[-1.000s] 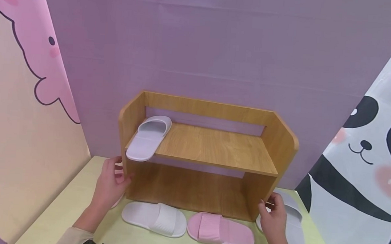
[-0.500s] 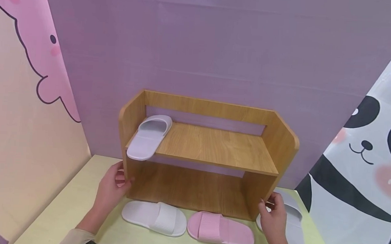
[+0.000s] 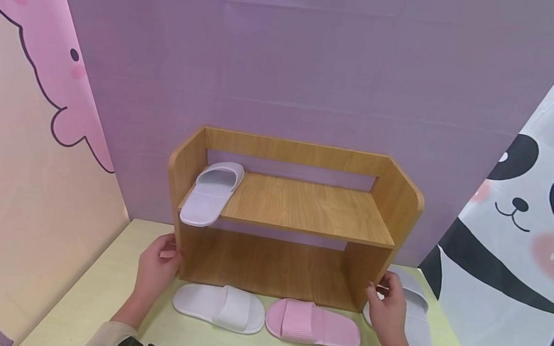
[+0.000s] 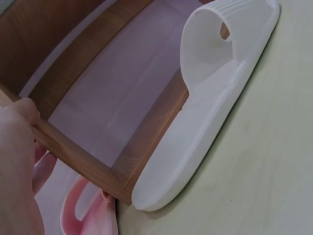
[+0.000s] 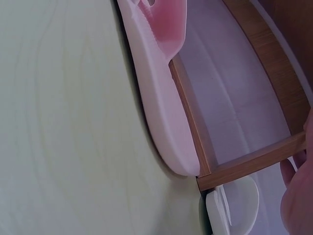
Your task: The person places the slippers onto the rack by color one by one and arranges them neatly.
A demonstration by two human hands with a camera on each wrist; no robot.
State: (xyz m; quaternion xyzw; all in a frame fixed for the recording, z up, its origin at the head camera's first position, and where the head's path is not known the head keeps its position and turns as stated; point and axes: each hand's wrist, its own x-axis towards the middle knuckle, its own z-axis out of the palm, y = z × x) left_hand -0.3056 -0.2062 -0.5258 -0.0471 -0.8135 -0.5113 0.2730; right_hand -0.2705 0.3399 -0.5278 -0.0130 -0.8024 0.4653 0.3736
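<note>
Head view: wooden shelf (image 3: 296, 148) upright on table (image 3: 100, 289), between left hand (image 3: 157, 266) and right hand (image 3: 388, 309); long axis left to right, neither hand nearer. Lavender slipper (image 3: 206, 203) on upper board (image 3: 303, 205), left end, overhanging front edge.

Left wrist view: left hand grips left panel (image 4: 80, 159); white slipper (image 4: 205, 117) lengthwise before shelf.

Right wrist view: right hand grips right panel (image 5: 254, 163); pink slipper (image 5: 161, 98) lengthwise before shelf.

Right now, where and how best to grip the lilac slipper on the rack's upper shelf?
Probably the heel end, from the front, thumb on top, fingers underneath: it juts past the front edge of the upper shelf, so both faces look reachable. The left side panel stands close beside it, crowding that flank; the strap sits farther back.
</note>
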